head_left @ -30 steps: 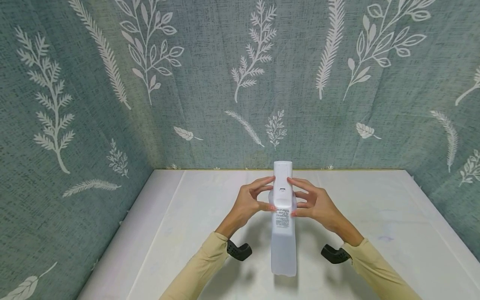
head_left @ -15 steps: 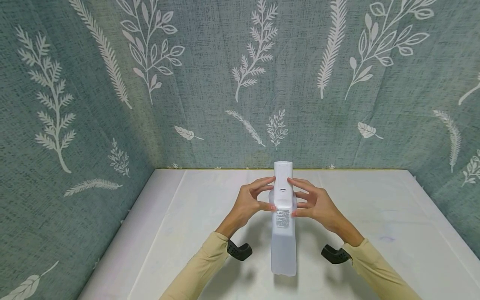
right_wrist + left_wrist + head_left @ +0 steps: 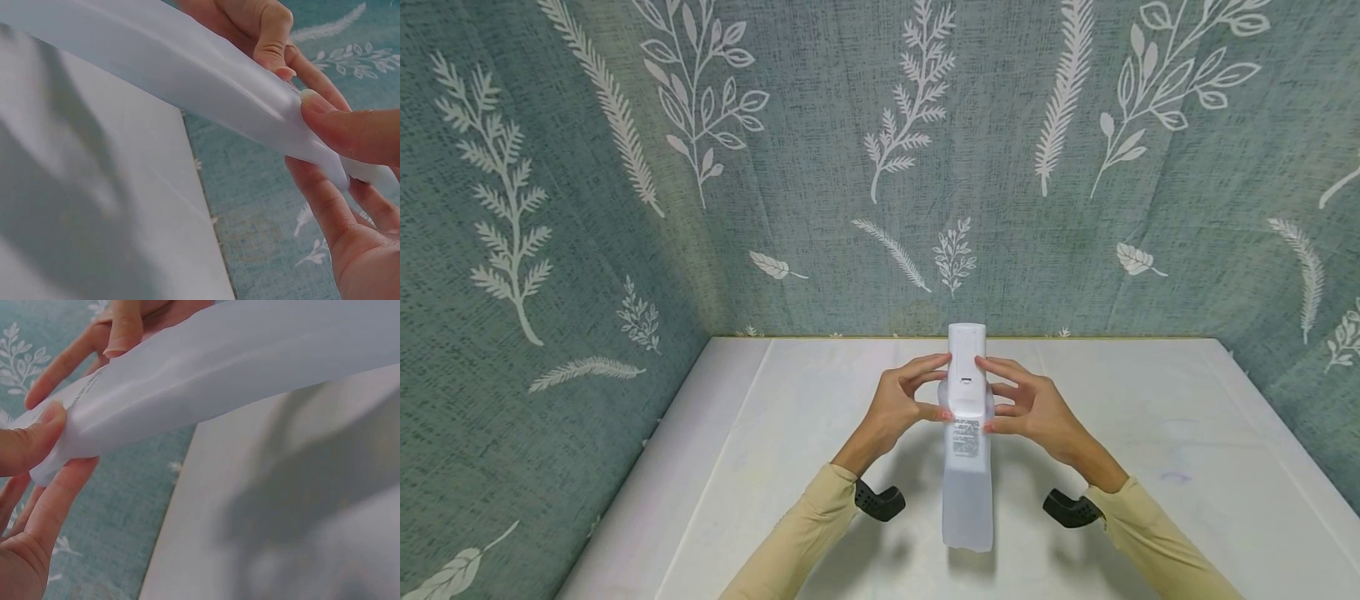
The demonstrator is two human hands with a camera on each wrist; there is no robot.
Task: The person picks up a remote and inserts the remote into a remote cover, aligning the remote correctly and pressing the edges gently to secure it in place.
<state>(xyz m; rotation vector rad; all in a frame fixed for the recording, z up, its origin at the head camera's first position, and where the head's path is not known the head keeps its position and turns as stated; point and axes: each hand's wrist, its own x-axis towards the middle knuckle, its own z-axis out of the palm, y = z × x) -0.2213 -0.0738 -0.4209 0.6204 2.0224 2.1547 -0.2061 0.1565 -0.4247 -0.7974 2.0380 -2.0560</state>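
Rising at twelve o'clock, leafy cloth backs the table over which left fingers and right fingers clamp a white object.

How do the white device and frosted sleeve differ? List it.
The white device is opaque; the frosted sleeve is translucent. The device has a neat outline; the sleeve ends in an uneven edge. The device's far end sticks out uncovered; the sleeve wraps its nearer part. Both are long and narrow.
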